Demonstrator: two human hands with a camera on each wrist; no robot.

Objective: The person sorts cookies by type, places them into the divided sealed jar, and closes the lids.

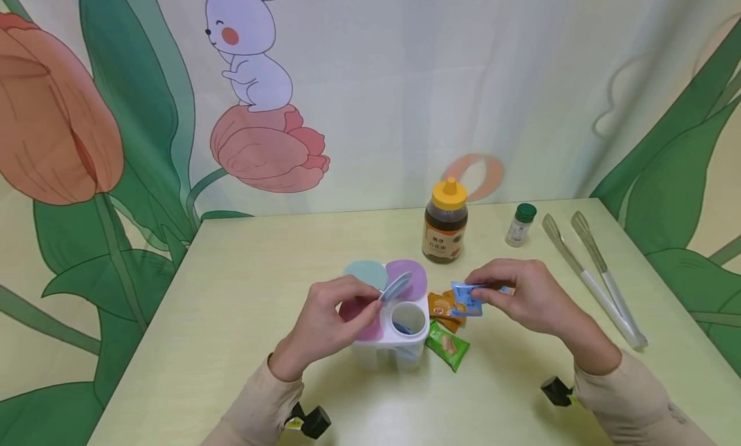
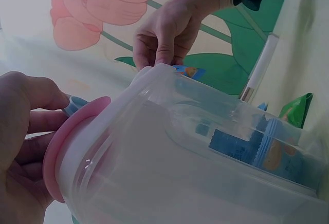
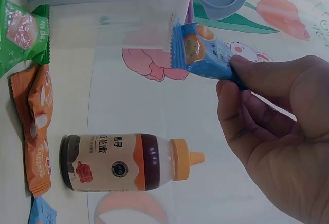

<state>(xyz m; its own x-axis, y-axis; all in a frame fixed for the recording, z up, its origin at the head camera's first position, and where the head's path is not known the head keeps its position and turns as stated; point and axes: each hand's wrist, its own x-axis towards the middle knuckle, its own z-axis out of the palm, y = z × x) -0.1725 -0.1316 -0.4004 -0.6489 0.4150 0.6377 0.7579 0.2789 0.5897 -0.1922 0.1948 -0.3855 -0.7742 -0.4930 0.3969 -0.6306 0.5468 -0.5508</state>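
Note:
My left hand (image 1: pixel 327 317) pinches a light blue round lid (image 1: pixel 396 287) above a white and clear four-part container (image 1: pixel 382 356). Teal, purple and pink lids cover three compartments; the front right opening (image 1: pixel 408 317) is uncovered. Through the clear wall in the left wrist view, blue snack packets (image 2: pixel 280 154) show inside. My right hand (image 1: pixel 529 297) pinches another blue snack packet (image 1: pixel 466 299) by one end, to the right of the opening and off the table. Below it lie orange packets (image 1: pixel 441 306) and a green packet (image 1: pixel 448 345), beside the container.
Behind the container stands a brown squeeze bottle (image 1: pixel 444 230) with a yellow cap. A small jar with a green lid (image 1: pixel 521 224) is to its right. Metal tongs with white handles (image 1: pixel 602 285) lie at the right. A printed curtain (image 1: pixel 370 98) hangs along the table's back edge.

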